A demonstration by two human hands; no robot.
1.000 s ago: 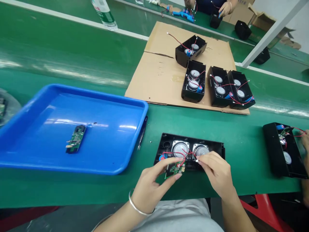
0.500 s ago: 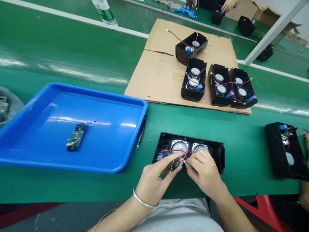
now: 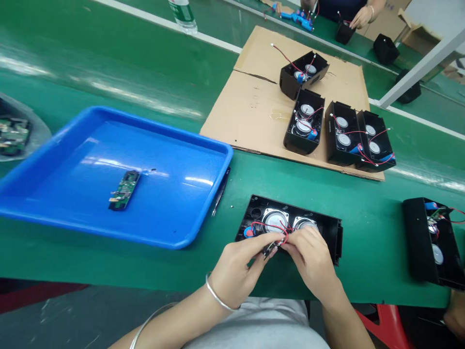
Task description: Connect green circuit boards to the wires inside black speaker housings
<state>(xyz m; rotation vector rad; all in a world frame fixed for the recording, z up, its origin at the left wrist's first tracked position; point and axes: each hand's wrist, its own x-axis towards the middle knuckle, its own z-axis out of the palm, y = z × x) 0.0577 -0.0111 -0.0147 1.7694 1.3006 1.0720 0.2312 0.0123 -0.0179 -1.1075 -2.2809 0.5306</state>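
My left hand (image 3: 241, 264) pinches a small green circuit board (image 3: 271, 248), now tilted nearly edge-on, over the front of an open black speaker housing (image 3: 329, 242). My right hand (image 3: 308, 252) is closed at the board's right end, its fingertips on the wire connector there, mostly hidden by the fingers. Red wires (image 3: 267, 224) loop from the housing up to the board. Inside the housing sit two round speakers (image 3: 275, 222), the right one partly covered by my right hand, and a blue cylindrical cell (image 3: 249, 232) at the left.
A blue tray (image 3: 145, 237) at left holds one circuit board (image 3: 124, 190); tweezers (image 3: 221, 191) lie beside it. Several black housings stand on cardboard (image 3: 250, 111). Another housing (image 3: 423, 242) is at right, near a person's hand (image 3: 456, 310). A co-worker's hand (image 3: 361, 17) works across the table.
The board in my left hand has turned from face-on to nearly edge-on. Both hands stay together at the wire connector. The camera view has shifted slightly.
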